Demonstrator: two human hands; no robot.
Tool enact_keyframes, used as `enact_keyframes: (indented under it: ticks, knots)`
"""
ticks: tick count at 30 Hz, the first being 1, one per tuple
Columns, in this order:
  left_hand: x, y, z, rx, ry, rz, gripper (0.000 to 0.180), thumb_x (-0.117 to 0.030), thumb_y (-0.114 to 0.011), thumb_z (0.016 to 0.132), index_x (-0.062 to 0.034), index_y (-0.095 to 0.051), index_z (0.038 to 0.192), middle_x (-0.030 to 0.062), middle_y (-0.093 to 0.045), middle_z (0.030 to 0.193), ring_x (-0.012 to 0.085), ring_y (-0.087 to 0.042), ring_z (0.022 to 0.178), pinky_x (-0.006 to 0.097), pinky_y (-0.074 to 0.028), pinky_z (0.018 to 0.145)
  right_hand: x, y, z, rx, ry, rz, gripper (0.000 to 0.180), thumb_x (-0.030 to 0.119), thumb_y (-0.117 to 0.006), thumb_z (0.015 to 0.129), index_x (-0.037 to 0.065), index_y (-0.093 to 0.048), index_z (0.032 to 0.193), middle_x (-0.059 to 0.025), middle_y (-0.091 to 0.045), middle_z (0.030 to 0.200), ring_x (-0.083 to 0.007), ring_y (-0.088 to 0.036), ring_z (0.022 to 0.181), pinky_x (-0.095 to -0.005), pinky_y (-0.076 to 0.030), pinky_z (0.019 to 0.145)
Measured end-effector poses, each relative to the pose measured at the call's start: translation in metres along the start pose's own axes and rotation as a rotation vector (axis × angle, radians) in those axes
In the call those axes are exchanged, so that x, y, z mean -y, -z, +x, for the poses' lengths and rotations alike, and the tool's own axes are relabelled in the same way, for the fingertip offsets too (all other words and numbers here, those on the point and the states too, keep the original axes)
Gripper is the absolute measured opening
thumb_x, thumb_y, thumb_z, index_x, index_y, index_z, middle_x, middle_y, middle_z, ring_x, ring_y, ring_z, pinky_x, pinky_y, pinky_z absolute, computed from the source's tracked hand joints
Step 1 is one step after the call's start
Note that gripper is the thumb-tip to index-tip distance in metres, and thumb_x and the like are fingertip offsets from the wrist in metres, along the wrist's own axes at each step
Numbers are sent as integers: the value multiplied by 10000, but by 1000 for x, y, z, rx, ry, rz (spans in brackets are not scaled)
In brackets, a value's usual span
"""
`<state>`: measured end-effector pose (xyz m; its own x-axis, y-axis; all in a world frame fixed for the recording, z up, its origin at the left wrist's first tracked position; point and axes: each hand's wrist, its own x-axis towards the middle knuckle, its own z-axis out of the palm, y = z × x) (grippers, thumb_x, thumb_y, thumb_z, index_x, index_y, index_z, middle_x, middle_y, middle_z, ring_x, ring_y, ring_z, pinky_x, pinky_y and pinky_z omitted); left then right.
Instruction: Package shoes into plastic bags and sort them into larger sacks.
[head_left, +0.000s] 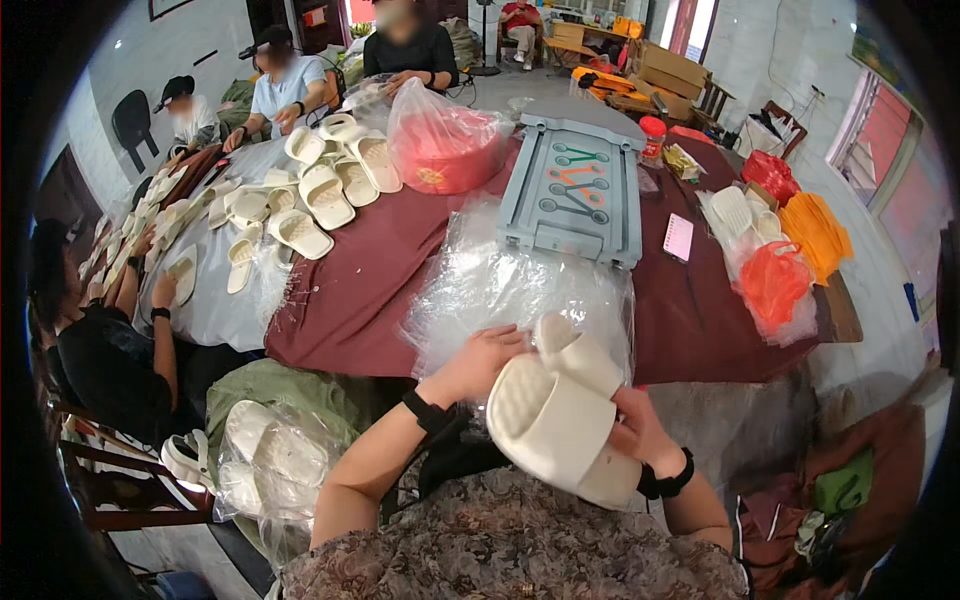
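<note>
Both hands, left [478,362] and right [636,430], clamp a pair of cream slippers [560,410] stacked together, above clear bags [500,285] on the maroon table [360,290].

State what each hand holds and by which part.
Both hands hold a pair of cream slippers: left hand at the upper end, right hand at the right edge.

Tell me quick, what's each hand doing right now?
Left hand: closed on the upper end of the cream slide sandals, held sole to sole.
Right hand: gripping the same pair from the right side.
</note>
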<state>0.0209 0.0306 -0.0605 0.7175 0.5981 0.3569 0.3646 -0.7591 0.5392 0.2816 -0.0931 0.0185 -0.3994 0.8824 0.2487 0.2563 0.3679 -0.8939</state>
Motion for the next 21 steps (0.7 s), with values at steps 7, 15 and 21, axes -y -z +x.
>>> enact_keyframes:
  ticks: [7, 15, 21]
  knots:
    - [-22, 23, 21, 57, 624, -814, 385, -298, -446, 999, -14, -584, 1220, 148, -618, 1183, 201, -569, 1095, 305, -416, 960, 13, -18, -12, 249, 41, -140, 389, 100, -609, 829, 29, -540, 1206, -174, -620, 1014, -336, -627, 906, -368, -484, 757]
    - [-21, 25, 20, -145, 167, -325, 351, -279, -502, 959, -49, -603, 1203, 166, -620, 1178, 294, -586, 1087, 359, -439, 946, 4, -16, -23, -179, -141, -524, 221, 175, -619, 813, -22, -526, 843, -186, -581, 775, -377, -566, 709, -436, -429, 615]
    - [-38, 30, 22, -212, 21, 85, 393, -331, -626, 855, -104, -621, 1175, 156, -571, 1252, 356, -553, 1109, 436, -426, 956, 14, -16, -27, -200, -161, -569, 207, 162, -601, 819, -27, -518, 808, -199, -575, 715, -381, -565, 679, -452, -428, 605]
